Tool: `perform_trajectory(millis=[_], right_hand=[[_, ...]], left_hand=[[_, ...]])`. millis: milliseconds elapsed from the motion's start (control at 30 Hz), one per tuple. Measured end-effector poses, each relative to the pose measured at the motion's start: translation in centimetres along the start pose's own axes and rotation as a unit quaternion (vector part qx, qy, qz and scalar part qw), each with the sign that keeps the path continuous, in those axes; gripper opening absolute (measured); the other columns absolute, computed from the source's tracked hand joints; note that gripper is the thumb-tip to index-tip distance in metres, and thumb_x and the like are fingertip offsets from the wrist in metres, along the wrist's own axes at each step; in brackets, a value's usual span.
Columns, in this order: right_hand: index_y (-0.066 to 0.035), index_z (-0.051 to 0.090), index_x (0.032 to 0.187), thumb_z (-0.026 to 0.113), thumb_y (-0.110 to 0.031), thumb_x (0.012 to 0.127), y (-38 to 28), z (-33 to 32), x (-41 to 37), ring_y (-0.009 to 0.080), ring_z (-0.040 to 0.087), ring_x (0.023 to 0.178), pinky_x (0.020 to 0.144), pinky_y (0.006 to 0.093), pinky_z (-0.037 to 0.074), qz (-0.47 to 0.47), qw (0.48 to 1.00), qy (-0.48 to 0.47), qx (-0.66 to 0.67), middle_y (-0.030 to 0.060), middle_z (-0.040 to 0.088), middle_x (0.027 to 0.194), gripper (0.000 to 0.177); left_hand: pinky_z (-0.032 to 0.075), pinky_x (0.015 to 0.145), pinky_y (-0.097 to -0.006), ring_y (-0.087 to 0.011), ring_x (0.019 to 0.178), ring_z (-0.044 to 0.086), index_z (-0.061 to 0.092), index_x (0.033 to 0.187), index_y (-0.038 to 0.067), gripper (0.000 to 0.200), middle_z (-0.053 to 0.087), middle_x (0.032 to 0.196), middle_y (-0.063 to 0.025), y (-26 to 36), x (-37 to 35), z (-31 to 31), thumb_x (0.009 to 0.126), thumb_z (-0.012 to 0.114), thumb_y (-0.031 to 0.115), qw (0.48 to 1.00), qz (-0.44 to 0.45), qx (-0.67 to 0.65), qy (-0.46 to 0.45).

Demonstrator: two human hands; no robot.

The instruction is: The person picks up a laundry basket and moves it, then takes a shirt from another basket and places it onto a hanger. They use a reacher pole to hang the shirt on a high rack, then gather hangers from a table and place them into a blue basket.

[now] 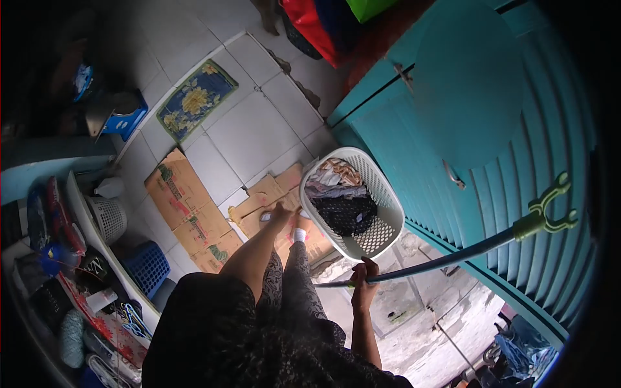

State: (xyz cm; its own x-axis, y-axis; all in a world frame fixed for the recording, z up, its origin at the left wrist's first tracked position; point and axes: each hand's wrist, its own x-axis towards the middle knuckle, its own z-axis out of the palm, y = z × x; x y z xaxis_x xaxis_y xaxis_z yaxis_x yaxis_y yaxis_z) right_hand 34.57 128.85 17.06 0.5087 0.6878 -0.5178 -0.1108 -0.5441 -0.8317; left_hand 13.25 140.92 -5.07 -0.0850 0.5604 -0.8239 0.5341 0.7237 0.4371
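Note:
A white plastic laundry basket [387,194] with perforated walls stands in front of me, with a dark dotted cloth [346,212] and lighter crumpled clothes [333,174] inside. My left hand [280,213] is closed at the basket's left rim; its fingertips are small and hard to make out. My right hand [364,279] is wrapped round a long pole [446,260], close beside the basket's near rim. A green forked hook [546,213] tops the pole, reaching toward the teal shutters at right.
Flattened cardboard [187,210] lies by my feet on the tiles. A floral mat [197,100] is farther off. Teal louvered doors [511,194] line the right. At left stand a cluttered shelf [97,284] and a blue basket [147,268]. Dark clothes [517,346] hang low right.

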Motion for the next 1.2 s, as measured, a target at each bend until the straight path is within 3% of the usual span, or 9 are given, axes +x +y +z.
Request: perform_trajectory(millis=[67, 100, 300, 567, 700, 767, 900, 1067, 1200], right_hand=[[-0.001, 0.050, 0.101, 0.047, -0.010, 0.084, -3.5, 0.6, 0.3, 0.0061, 0.043, 0.051, 0.046, 0.0200, 0.036, -0.039, 0.999, -0.023, 0.004, 0.0020, 0.051, 0.068, 0.019], [-0.001, 0.050, 0.100, 0.047, -0.010, 0.084, -4.8, 0.8, 0.5, 0.0057, 0.042, 0.050, 0.044, 0.0198, 0.035, -0.085, 0.995, -0.043, 0.002, 0.0012, 0.050, 0.065, 0.019], [-0.005, 0.049, 0.093, 0.045, -0.028, 0.088, -11.2, 5.6, 1.6, 0.0060, 0.038, 0.049, 0.043, 0.0209, 0.029, -0.207, 0.956, -0.206, 0.005, -0.0008, 0.042, 0.057, 0.024], [-0.005, 0.051, 0.087, 0.050, -0.029, 0.085, -12.8, 17.7, -4.6, 0.0083, 0.039, 0.057, 0.056, 0.0237, 0.032, -0.182, 0.888, -0.421, -0.030, -0.0005, 0.042, 0.061, 0.025], [-0.006, 0.051, 0.083, 0.052, -0.025, 0.083, -10.2, 24.1, -12.0, 0.0089, 0.038, 0.059, 0.056, 0.0239, 0.031, -0.211, 0.812, -0.542, -0.043, -0.0010, 0.039, 0.063, 0.019], [-0.005, 0.050, 0.082, 0.052, -0.024, 0.082, -8.9, 26.6, -18.2, 0.0087, 0.038, 0.060, 0.057, 0.0240, 0.032, -0.208, 0.774, -0.595, -0.060, -0.0007, 0.040, 0.064, 0.019], [-0.006, 0.051, 0.084, 0.050, -0.024, 0.085, -3.1, 30.5, -30.2, 0.0084, 0.039, 0.060, 0.058, 0.0227, 0.032, -0.210, 0.698, -0.679, -0.092, -0.0010, 0.041, 0.064, 0.018], [-0.005, 0.052, 0.082, 0.050, -0.020, 0.086, 5.2, 32.8, -44.7, 0.0091, 0.043, 0.064, 0.064, 0.0228, 0.035, -0.152, 0.588, -0.779, -0.154, -0.0006, 0.045, 0.066, 0.015], [-0.001, 0.053, 0.087, 0.048, -0.028, 0.087, 9.1, 33.2, -54.5, 0.0140, 0.051, 0.075, 0.071, 0.0283, 0.042, -0.289, 0.408, -0.837, -0.225, 0.0038, 0.054, 0.077, 0.027]], left_hand=[[0.047, 0.068, -0.0309, -0.0256, 0.080, 0.059, 0.041, 0.114, -0.004, 0.060, 0.057, 0.091, -0.0201, -7.8, 0.9, -0.6, 0.064, 0.065, 0.019, 0.997, 0.036, -0.039, -0.059], [0.045, 0.063, -0.0260, -0.0139, 0.072, 0.057, 0.060, 0.093, 0.009, 0.029, 0.059, 0.079, -0.0067, -9.6, -1.1, -1.0, 0.065, 0.058, 0.016, 0.987, 0.069, -0.144, 0.025], [0.046, 0.050, -0.0280, -0.0166, 0.073, 0.062, 0.046, 0.110, 0.004, 0.044, 0.063, 0.079, -0.0081, -19.5, -15.1, -8.7, 0.072, 0.063, 0.017, 0.940, -0.046, -0.285, 0.180], [0.044, 0.064, -0.0340, -0.0181, 0.083, 0.059, 0.042, 0.115, 0.007, 0.035, 0.061, 0.094, -0.0089, -29.7, -28.0, -7.4, 0.081, 0.049, 0.012, 0.662, -0.146, -0.633, 0.374], [0.041, 0.071, -0.0365, -0.0190, 0.090, 0.057, 0.037, 0.121, 0.007, 0.042, 0.060, 0.097, -0.0081, -36.0, -31.3, -1.4, 0.082, 0.049, 0.015, 0.592, -0.170, -0.711, 0.339], [0.042, 0.067, -0.0376, -0.0185, 0.087, 0.057, 0.039, 0.120, 0.008, 0.045, 0.060, 0.095, -0.0065, -40.8, -32.0, 3.3, 0.079, 0.055, 0.017, 0.629, -0.113, -0.679, 0.361], [0.043, 0.064, -0.0390, -0.0172, 0.082, 0.059, 0.041, 0.118, 0.009, 0.045, 0.060, 0.090, -0.0033, -46.8, -37.5, 6.1, 0.076, 0.057, 0.016, 0.514, -0.232, -0.748, 0.349], [0.040, 0.072, -0.0346, -0.0157, 0.089, 0.056, 0.040, 0.118, 0.009, 0.040, 0.059, 0.095, -0.0043, -53.3, -46.4, 8.1, 0.080, 0.049, 0.019, 0.337, -0.176, -0.788, 0.485], [0.040, 0.075, -0.0355, -0.0154, 0.094, 0.055, 0.040, 0.118, 0.010, 0.040, 0.058, 0.101, -0.0046, -55.5, -50.4, 11.3, 0.079, 0.047, 0.015, 0.187, -0.222, -0.800, 0.526]])
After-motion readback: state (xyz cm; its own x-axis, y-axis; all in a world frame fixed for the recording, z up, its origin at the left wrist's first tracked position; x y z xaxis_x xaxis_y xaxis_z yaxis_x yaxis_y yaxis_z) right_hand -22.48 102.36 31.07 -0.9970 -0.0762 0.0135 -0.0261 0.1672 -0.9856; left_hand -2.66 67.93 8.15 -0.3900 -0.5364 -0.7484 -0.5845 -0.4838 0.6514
